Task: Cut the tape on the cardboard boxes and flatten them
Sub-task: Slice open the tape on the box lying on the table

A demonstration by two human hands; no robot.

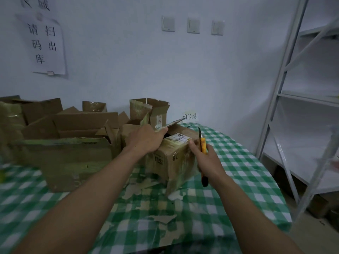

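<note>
Small taped box on checked tablecloth: one top flap up, not flat yet. L hand rests on its top, finger grip unclear. R hand clamps yellow utility knife at its right edge. Open boxes left of it, unflattened.

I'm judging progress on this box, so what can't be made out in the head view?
All in the head view:
- Left hand: fingertips hidden under the raised flap of the small box; grip unclear.
- Label on that box: print too small and blurred.
- Utility knife: handle's middle covered by the right hand gripping it.
- Large box, left: motion-blurred; front wall hides its inside.
- Shelf: cut off by the right edge.
</note>
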